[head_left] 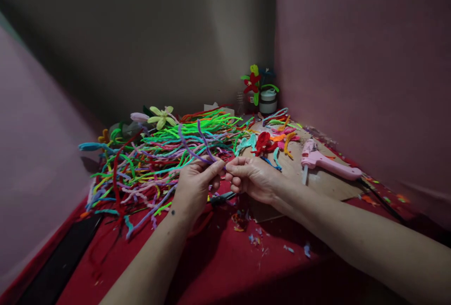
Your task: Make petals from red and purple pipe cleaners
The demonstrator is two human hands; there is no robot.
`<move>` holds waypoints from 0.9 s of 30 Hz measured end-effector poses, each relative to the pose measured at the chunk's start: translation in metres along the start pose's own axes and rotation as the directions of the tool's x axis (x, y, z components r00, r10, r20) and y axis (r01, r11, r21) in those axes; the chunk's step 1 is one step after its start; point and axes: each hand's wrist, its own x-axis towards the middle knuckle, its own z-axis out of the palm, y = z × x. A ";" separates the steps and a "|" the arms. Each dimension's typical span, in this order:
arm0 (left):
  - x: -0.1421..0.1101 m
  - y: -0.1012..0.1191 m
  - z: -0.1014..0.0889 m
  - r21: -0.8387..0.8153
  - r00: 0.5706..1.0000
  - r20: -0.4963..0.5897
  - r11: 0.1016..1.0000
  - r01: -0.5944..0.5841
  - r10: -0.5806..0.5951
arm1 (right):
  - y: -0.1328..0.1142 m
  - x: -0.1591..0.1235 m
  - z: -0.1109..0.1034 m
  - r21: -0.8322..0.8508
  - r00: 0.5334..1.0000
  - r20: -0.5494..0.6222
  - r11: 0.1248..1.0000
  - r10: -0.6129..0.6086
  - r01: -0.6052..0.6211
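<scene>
My left hand (198, 180) and my right hand (251, 177) meet fingertip to fingertip over the red cloth (218, 267). Both pinch a purple pipe cleaner (197, 147), whose two bent ends rise up and away to the left. Right behind the hands lies a big tangled heap of pipe cleaners (158, 159) in green, pink, blue and red. A dark tool (221, 197), perhaps scissors, lies on the cloth just under the hands.
A pink glue gun (326, 161) rests on a cardboard sheet (317, 180) at the right, with a red pipe-cleaner flower (263, 143) and coloured pieces. A small pot with flowers (262, 89) stands in the corner. Pink walls close both sides. Scraps litter the cloth.
</scene>
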 end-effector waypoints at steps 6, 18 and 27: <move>0.002 -0.001 -0.003 0.016 0.986 -0.144 0.996 0.082 -0.079 | -0.001 -0.001 0.001 -0.343 1.000 -0.030 0.939 -0.008 -0.002; 0.004 0.002 -0.005 -0.147 0.983 -0.165 0.987 0.061 -0.086 | 0.000 -0.006 0.006 -0.512 0.999 -0.012 0.858 0.035 -0.036; 0.005 0.002 -0.005 -0.177 0.973 -0.191 0.980 0.092 -0.126 | -0.001 -0.009 0.006 -0.446 0.991 0.117 0.895 0.066 -0.007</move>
